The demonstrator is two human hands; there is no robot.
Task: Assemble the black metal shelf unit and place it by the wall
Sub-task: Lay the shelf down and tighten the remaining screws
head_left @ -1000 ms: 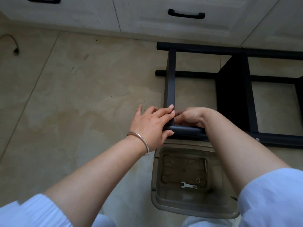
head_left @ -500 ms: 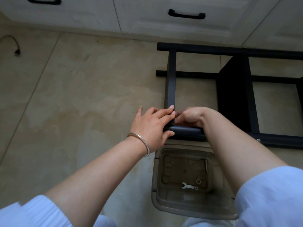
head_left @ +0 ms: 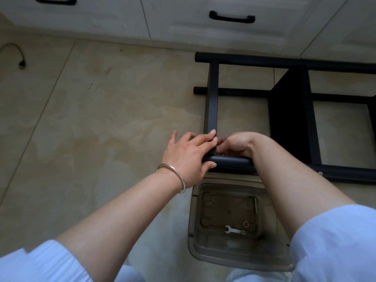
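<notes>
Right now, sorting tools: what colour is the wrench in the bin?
Silver wrench, clearest in the head view.

2 hands: left (head_left: 188, 157), right (head_left: 237, 144). 1 shelf frame (head_left: 212, 102). 1 clear bin (head_left: 234, 259) at 5 o'clock w/ 1 wrench (head_left: 234, 230), 1 washer (head_left: 245, 224), 1 bolt (head_left: 255, 205). 2 drawer handles (head_left: 232, 17) at 12. 1 bracelet (head_left: 175, 174).

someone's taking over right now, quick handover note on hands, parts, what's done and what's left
Left hand: gripping the frame at the corner where the crossbar meets the near tube.
Right hand: curled at the same joint; what it holds is hidden.
Frame lies on its side on the floor, near the cabinets, with a panel fitted.
Wrench, washer and bolt lie in the tray.
Left: finish this joint, stand the unit up, set it by the wall.
</notes>
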